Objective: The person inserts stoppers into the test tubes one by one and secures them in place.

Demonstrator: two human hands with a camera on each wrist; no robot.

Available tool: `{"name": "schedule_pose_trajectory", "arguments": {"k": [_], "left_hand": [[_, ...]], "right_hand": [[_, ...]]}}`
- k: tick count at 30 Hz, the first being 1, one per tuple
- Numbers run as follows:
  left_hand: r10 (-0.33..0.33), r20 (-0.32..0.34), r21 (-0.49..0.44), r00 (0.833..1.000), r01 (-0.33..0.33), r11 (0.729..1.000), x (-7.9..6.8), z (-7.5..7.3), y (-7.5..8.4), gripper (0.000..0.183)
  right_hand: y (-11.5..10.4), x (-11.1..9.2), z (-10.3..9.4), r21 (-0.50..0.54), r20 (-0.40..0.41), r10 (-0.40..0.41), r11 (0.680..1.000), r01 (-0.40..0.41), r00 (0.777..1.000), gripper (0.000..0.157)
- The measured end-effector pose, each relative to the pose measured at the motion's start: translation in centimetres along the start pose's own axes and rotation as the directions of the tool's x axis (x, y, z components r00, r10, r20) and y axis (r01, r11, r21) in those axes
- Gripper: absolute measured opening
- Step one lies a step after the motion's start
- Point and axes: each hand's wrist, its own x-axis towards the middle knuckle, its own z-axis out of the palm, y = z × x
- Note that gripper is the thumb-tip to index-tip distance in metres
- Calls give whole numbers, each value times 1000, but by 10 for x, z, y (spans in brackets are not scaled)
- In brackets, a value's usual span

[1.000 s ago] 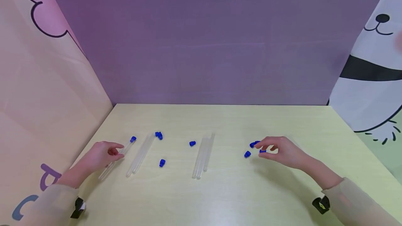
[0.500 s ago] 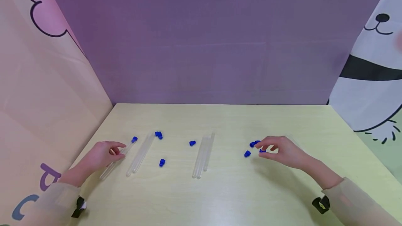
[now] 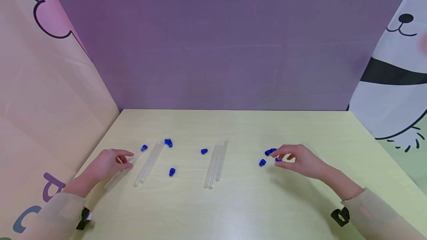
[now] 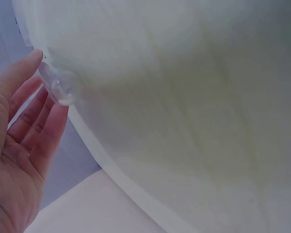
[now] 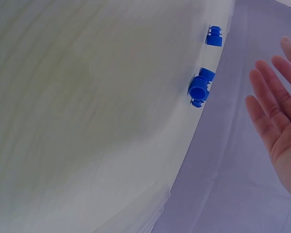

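My left hand point(image 3: 108, 164) pinches a clear test tube point(image 3: 115, 180) with a blue cap point(image 3: 144, 147) on its far end. In the left wrist view, the tube's rounded bottom point(image 4: 65, 88) shows between the thumb and fingers. Over at the right, my right hand point(image 3: 301, 161) hovers with loosely bent fingers and nothing in its grasp. Close by its fingertips are several loose blue caps point(image 3: 262, 162). The right wrist view has a cap point(image 5: 214, 36) standing apart from a small cluster of caps point(image 5: 199, 90), with the fingers point(image 5: 266, 97) off to the right.
Clear tubes point(image 3: 149, 164) lie beside the left hand, and a second group of tubes point(image 3: 213, 166) lies mid-table. Loose caps sit between them, including one cap point(image 3: 172, 172) and another cap point(image 3: 204, 151). More tubes point(image 5: 136, 213) lie behind the right hand. A purple backdrop point(image 3: 213, 43) borders the table.
The blue cap on the held test tube has shifted slightly to the right, and my left hand has moved a little the same way. My right hand has stayed in place.
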Motion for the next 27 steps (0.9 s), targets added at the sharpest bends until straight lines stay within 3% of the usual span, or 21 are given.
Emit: {"name": "schedule_pose_trajectory", "arguments": {"k": [16,27], "left_hand": [[12,-29,34,1000,-11,999,-3,-6,-1,34],[16,-46,30,999,-14,999,-7,-14,-2,36]], "right_hand": [[3,9,2,-10,29,-15,1000,15,999,26],[6,23,10,-2,96,-27,1000,28,995,28]]}}
